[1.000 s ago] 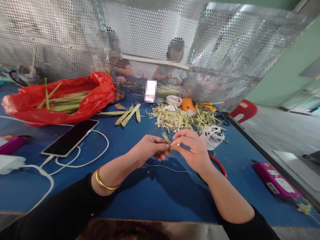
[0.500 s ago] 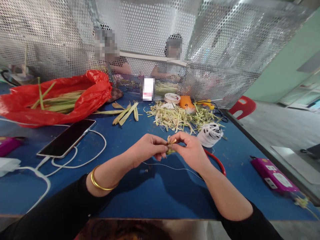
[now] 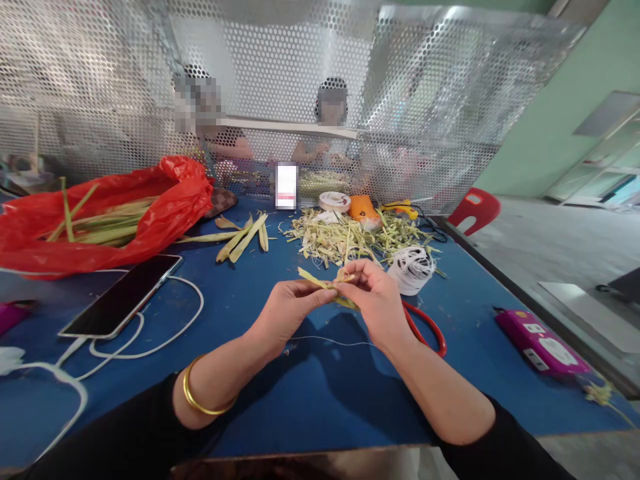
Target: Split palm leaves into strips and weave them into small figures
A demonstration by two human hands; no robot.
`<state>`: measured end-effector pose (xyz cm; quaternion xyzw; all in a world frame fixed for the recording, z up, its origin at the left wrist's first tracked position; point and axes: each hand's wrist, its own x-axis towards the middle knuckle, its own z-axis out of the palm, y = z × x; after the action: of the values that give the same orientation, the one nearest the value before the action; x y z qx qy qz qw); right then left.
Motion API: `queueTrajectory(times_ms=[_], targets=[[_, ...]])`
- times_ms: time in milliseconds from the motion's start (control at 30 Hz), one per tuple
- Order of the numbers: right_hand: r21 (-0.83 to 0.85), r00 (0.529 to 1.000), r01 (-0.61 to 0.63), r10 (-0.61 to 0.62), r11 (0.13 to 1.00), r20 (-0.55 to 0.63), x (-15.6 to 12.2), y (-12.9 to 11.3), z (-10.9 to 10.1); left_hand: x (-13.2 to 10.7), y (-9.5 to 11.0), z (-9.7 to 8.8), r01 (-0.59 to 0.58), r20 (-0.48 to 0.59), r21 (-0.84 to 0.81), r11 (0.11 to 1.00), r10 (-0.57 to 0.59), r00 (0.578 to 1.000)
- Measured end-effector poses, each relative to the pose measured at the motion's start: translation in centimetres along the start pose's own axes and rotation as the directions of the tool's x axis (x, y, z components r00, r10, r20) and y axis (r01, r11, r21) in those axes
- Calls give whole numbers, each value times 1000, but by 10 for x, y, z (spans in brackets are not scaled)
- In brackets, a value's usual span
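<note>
My left hand (image 3: 293, 303) and my right hand (image 3: 373, 293) meet over the middle of the blue table. Between their pinched fingertips is a small bunch of pale yellow-green plant strips (image 3: 314, 278), one end sticking out to the upper left. Both thumbs press on it, and the fingers hide most of its shape. Below the hands a thin white thread (image 3: 330, 341) runs across the tabletop. Beyond my right hand stands a roll of white cord or tape (image 3: 413, 267). A red curved handle (image 3: 430, 327) shows beside my right wrist.
A heap of cut plant scraps (image 3: 325, 243) lies ahead, with loose flat leaves (image 3: 245, 237) to its left. At left are a red plastic bag (image 3: 185, 200) of leaves and a charging phone (image 3: 125, 297). A purple packet (image 3: 543, 340) lies right. A perforated screen (image 3: 280, 60) stands behind.
A longer strip end now shows between my fingers, pointing up and left. Both hands stay pinched together. The whole view has shifted slightly.
</note>
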<state>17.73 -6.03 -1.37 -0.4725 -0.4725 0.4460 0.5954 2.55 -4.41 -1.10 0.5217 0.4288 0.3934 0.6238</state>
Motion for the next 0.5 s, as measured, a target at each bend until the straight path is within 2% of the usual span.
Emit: queueTrajectory(times_ms=[100,233,400,500], targets=[[-45,998,49,-50,998,-21,-2,2,2,-1,-3,4,-14,35,-53,998,16,999],[-40,994,94,-97,995,-56,-5,6,5,-1,-8,7,54,135,-204,977,-26,990],[-13,993,109,-109,994,-42,-5,9,6,-2,-10,9,97,129,-312,945,-59,990],[3,997,74,-73,997,-32,-5,7,7,-2,-10,10,92,120,-328,940,-55,991]])
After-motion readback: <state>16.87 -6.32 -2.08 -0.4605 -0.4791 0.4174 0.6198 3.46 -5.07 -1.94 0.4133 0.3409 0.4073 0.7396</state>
